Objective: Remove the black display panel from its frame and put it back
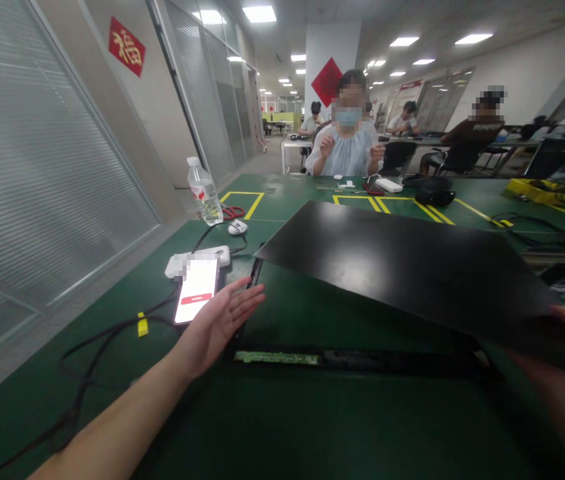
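My right hand (555, 393), at the right edge, grips the near right corner of a large, thin black panel (387, 257), which looks like a flat screen. The panel is tilted above the table, its left corner low near a dark frame (402, 362). Along the frame's near side runs a green circuit strip (276, 358); the panel hides much of the far side. My left hand (220, 320) is open, palm turned up and fingers stretched, beside the frame's left side. It holds nothing. Just left of it lies a lit phone (197, 290).
Behind the phone are a white power strip (200, 260) and a white plug (237, 227). A water bottle (206, 193) and red-handled scissors (233, 213) stand farther back. Black cables (107, 333) cross the green table (312, 427) at left. A masked person (347, 143) sits opposite.
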Motion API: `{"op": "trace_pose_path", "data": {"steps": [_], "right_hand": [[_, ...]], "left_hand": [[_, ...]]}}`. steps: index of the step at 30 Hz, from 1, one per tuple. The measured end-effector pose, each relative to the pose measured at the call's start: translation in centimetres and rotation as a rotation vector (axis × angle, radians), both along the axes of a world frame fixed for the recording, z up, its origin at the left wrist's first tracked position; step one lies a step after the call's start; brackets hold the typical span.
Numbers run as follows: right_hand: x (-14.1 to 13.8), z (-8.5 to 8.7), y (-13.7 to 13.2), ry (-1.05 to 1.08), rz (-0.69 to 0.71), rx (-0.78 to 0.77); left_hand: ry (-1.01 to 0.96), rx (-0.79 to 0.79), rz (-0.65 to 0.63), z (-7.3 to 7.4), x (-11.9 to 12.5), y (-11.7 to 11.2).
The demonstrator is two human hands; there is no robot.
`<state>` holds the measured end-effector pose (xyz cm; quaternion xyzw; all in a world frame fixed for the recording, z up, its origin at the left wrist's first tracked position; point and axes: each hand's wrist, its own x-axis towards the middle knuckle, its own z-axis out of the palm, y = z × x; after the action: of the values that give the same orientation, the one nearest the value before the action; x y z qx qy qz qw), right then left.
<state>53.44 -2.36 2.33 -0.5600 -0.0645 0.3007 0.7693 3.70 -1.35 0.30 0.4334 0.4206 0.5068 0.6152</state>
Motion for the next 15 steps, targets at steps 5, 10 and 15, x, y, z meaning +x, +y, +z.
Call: {"op": "trace_pose_path", "data": {"steps": [5,10,15], "right_hand": [[0.3,-0.5,-0.6,0.004,0.068,-0.182],[-1.3,0.3,-0.8,-0.132,0.033,-0.160],[-1.3,0.5,-0.1,0.037,0.263,-0.269]], "left_hand": [[-0.195,-0.047,-0.018,0.6,-0.3,0.0],[-0.210,-0.088,-0.006,1.9,-0.7,-0.3],[-0.198,-0.072,0.039,2.6,-0.8,-0.6]]}}
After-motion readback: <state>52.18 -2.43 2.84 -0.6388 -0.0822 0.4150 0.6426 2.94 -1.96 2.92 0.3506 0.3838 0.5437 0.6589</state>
